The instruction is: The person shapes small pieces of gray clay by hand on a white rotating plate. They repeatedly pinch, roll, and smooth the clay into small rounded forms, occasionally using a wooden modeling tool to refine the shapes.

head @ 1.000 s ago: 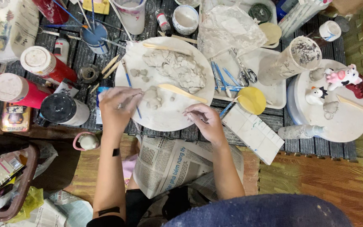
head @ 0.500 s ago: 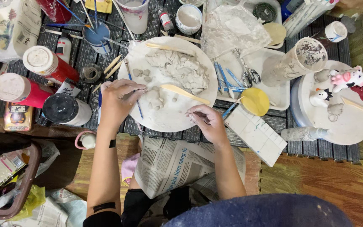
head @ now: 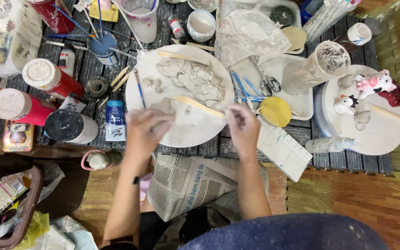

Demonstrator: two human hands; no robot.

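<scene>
A round white board (head: 195,132) lies on the low dark slatted table. It carries a large mass of grey clay (head: 193,81), a few small clay bits (head: 153,83) and a flat wooden stick (head: 197,106). My left hand (head: 146,129) is blurred over the board's near left edge, right beside a small clay lump (head: 163,106). My right hand (head: 244,125) hovers at the board's right edge by the stick's end, its clay-stained fingers curled in. Whether either hand holds clay is unclear.
Red bottles (head: 52,78), a black-lidded jar (head: 68,125) and a blue paint tube (head: 115,121) stand left. Right are a white tray (head: 297,99) with scissors (head: 267,83), a yellow disc (head: 275,111) and a second round board (head: 376,134) with small figurines (head: 376,83). Newspaper (head: 186,185) covers my lap.
My left hand has slid from the board's left part toward its near edge and is now blurred. My right hand has shifted slightly right and curled its fingers.
</scene>
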